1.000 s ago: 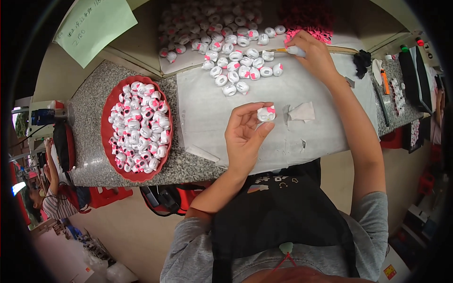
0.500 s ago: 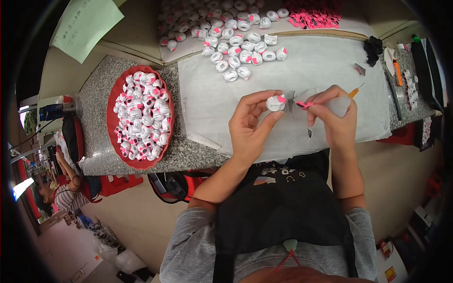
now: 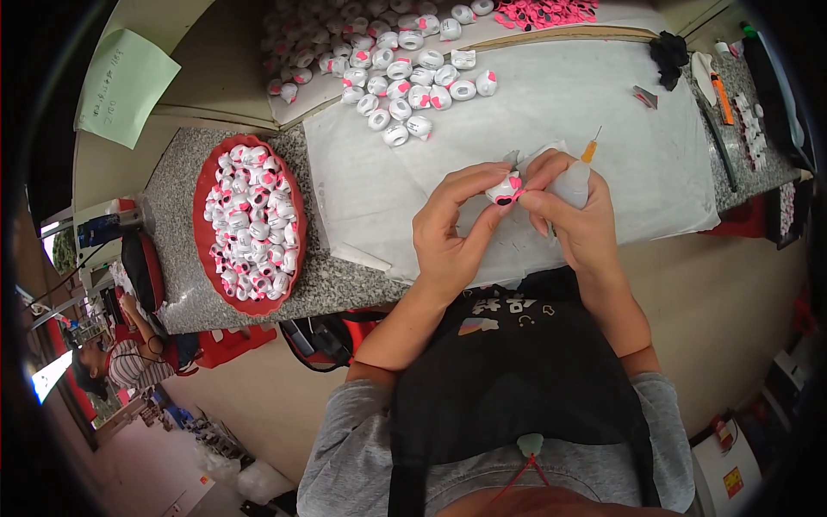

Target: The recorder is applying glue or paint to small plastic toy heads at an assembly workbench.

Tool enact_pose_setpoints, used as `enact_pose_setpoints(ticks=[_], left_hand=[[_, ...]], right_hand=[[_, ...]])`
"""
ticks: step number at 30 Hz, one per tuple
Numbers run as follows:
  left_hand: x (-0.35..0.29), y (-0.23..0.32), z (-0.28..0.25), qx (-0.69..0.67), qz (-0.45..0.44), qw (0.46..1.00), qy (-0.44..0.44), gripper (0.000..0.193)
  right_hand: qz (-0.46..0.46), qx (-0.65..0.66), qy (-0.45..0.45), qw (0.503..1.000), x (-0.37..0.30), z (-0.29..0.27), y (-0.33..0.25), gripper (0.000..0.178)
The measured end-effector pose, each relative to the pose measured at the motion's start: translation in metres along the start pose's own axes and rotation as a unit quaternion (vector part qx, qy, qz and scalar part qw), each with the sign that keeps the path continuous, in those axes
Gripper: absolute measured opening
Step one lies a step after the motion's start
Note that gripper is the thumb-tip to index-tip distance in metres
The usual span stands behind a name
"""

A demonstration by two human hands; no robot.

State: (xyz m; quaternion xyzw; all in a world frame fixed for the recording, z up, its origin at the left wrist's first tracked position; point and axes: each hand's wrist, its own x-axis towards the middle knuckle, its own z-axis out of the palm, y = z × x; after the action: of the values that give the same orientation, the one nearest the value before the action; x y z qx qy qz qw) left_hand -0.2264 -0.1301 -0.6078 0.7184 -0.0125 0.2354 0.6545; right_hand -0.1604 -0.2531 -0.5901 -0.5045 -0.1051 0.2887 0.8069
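My left hand [image 3: 452, 226] pinches a small white plastic head-shaped piece [image 3: 494, 192] with a pink bow between thumb and fingers. Against it lies a small pink-and-black piece [image 3: 507, 200], its pink end between the thumb and fingertips of my right hand [image 3: 579, 226]. Tucked in that same right hand is a translucent squeeze bottle [image 3: 570, 183], whose orange needle tip [image 3: 590, 152] points away from me. Both hands are over the white sheet [image 3: 353, 202] on the bench. My fingers partly hide the white piece.
Left of my hands, a red scalloped tray [image 3: 300, 258] holds many white-and-pink pieces. More white pieces [image 3: 398, 90] lie at the back beside a pile of pink parts [image 3: 547, 12]. An orange-handled tool [image 3: 722, 99] and black cloth [image 3: 669, 59] lie right. Another person [image 3: 129, 358] sits far left.
My right hand has moved left, bringing the pink-and-black piece from apart to against the white piece. The white piece has turned in my left fingers. The whole view has shifted slightly.
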Motion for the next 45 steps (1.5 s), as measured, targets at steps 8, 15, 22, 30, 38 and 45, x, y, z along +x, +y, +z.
enact_pose_setpoints(ticks=[8, 15, 22, 30, 38, 45], left_hand=[[0.001, 0.01, -0.004, -0.206, -0.093, 0.974, -0.009, 0.028], [0.002, 0.007, -0.005, -0.252, -0.111, 0.961, -0.018, 0.024], [0.005, 0.018, -0.002, -0.262, -0.15, 0.952, -0.045, 0.021], [-0.005, 0.012, -0.009, -0.242, -0.126, 0.961, -0.048, 0.018], [-0.006, 0.009, -0.015, -0.24, -0.152, 0.958, -0.043, 0.018], [0.001, 0.009, -0.006, -0.277, -0.163, 0.945, -0.051, 0.019]], right_hand=[[-0.026, -0.062, 0.012, 0.998, -0.004, 0.001, 0.001, 0.015], [-0.05, -0.112, -0.032, 0.992, 0.001, 0.002, -0.006, 0.028], [-0.02, -0.128, -0.025, 0.991, -0.008, 0.002, -0.01, 0.024], [-0.069, -0.152, -0.089, 0.982, -0.007, -0.004, -0.005, 0.021], [-0.032, -0.134, -0.086, 0.987, -0.01, -0.001, -0.007, 0.022], [-0.035, -0.164, -0.05, 0.985, -0.009, -0.002, -0.013, 0.025]])
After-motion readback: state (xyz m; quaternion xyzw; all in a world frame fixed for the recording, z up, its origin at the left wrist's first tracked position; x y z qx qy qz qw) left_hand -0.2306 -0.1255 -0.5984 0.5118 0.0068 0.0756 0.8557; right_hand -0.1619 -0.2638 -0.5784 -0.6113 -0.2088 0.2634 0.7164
